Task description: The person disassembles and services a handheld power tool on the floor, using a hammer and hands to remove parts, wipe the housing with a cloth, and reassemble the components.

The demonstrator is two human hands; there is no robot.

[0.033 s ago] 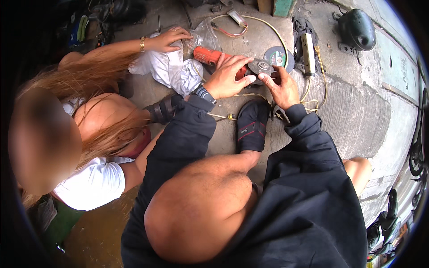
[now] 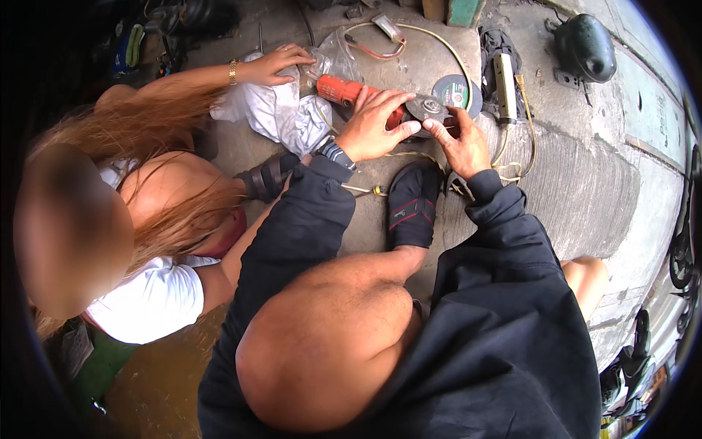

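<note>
An orange angle grinder (image 2: 340,90) lies on the concrete in front of me, its round grey head (image 2: 428,108) with a central metal nut facing up. My left hand (image 2: 374,132) rests across the grinder's body, fingers over it and thumb pointing toward the head. At the head's right edge, my right hand (image 2: 462,143) has its thumb and bent fingers against the rim; part of its grip is hidden. Just behind the head lies a flat dark disc (image 2: 454,91) with a green and white label, apart from both hands.
A person in a white shirt (image 2: 157,304) crouches at my left, one hand (image 2: 278,64) by a white cloth (image 2: 281,117) and a plastic bag (image 2: 338,55). A power strip (image 2: 504,84) with a pale cord lies right. Beyond stands a dark rounded tank (image 2: 585,47). My shoe (image 2: 412,208) is close.
</note>
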